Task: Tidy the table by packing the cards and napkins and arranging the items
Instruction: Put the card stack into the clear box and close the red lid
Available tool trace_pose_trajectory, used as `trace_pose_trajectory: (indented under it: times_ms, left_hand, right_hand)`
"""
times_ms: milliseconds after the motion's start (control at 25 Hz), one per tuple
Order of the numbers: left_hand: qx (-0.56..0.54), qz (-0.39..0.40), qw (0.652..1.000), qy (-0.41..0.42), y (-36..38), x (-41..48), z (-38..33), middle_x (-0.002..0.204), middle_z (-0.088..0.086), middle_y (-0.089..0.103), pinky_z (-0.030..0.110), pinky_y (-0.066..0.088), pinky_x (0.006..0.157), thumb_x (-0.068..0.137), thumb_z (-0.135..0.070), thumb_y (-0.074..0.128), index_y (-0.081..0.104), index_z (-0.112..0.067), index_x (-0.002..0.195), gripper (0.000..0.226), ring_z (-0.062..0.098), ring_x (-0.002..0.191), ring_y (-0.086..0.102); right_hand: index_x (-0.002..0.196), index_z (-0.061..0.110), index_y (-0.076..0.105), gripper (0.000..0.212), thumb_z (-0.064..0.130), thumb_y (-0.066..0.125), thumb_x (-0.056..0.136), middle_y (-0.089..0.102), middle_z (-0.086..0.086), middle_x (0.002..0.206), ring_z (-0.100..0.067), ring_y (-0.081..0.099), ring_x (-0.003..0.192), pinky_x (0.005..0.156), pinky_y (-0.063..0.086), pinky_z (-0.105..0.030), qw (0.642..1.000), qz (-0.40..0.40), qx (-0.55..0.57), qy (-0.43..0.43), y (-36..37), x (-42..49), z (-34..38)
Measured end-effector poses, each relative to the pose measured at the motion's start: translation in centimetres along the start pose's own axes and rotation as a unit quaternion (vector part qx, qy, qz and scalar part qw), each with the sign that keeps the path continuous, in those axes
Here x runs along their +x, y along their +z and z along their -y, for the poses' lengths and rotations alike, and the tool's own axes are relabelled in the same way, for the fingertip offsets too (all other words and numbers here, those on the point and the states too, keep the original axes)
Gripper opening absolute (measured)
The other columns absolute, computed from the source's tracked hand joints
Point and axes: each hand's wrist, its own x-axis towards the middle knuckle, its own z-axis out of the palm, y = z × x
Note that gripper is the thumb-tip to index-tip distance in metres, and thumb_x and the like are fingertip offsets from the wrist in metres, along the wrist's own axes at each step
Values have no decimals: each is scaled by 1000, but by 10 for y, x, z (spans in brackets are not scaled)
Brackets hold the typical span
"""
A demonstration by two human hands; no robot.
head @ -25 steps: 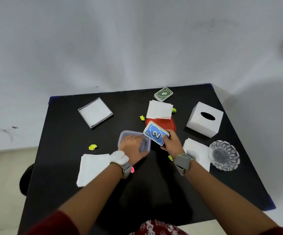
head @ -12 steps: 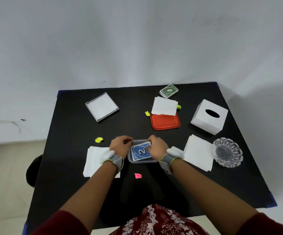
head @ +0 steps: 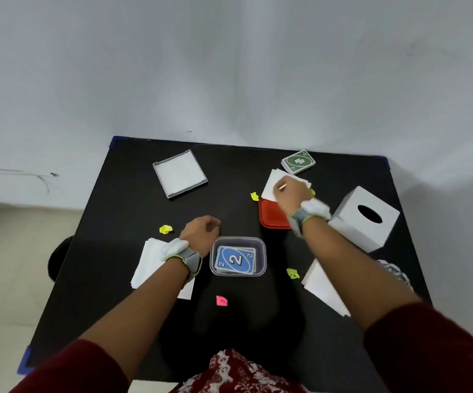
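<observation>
A clear plastic box near the table's middle holds a stack of cards with a blue 2 card on top. My left hand rests curled just left of the box, holding nothing. My right hand lies on a white napkin stack that sits over a red lid; its fingers press the napkins. A green card deck lies at the far right. More napkin stacks lie at the left and the right.
A white tray with napkins sits far left. A white tissue box stands at the right, with a glass ashtray partly hidden behind my right arm. Crumpled yellow scraps and a pink scrap dot the black table.
Both hands set the blue-topped cards into the clear box and let go. My right hand then reached up to the napkins on the red lid; my left hand drew back left.
</observation>
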Motion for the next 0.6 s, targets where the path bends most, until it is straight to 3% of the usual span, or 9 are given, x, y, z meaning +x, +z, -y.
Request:
trace_pose_trajectory:
  times_ms: [80,160,280,360,520,600]
  left_hand:
    - [-3,4,1000,-4,1,6,-3,111,-2,70,27,48,91,87,-20,56,68,-23,106,23,18,104,64]
    - [8,1,1000,-6,5,8,-8,111,-2,69,26,48,90,88,-20,55,68,-22,107,23,17,103,63]
    - [9,-10,1000,-7,18,9,-14,110,-1,70,27,48,89,89,-19,54,67,-21,109,24,18,102,64]
    - [17,-5,1000,-2,26,7,-17,111,-1,69,26,48,89,89,-20,54,66,-21,111,25,17,103,64]
    - [21,13,1000,11,36,4,-23,114,0,67,32,50,92,90,-19,54,66,-21,111,25,19,104,63]
    - [15,12,1000,14,35,2,-22,117,2,64,33,48,95,89,-19,55,66,-20,112,25,20,106,62]
  right_hand:
    - [112,13,61,27,25,48,91,65,-14,116,-37,61,109,83,47,-34,1000,-16,-16,14,-2,57,-14]
    - [126,7,52,42,30,47,92,55,-18,131,-37,53,121,98,44,-38,997,20,-54,45,-1,100,-32]
    - [142,17,35,60,46,38,89,34,-13,149,-35,39,133,109,35,-45,987,96,-108,69,9,137,-58]
    - [148,25,21,63,38,40,90,16,-9,158,-36,27,140,115,26,-45,986,121,-99,61,15,143,-65]
    - [140,23,26,71,33,63,80,34,-18,141,-40,41,127,101,39,-48,986,87,-20,144,3,135,-63]
    - [141,19,25,80,32,72,77,35,-19,138,-37,45,124,95,43,-41,977,95,26,189,-11,124,-59]
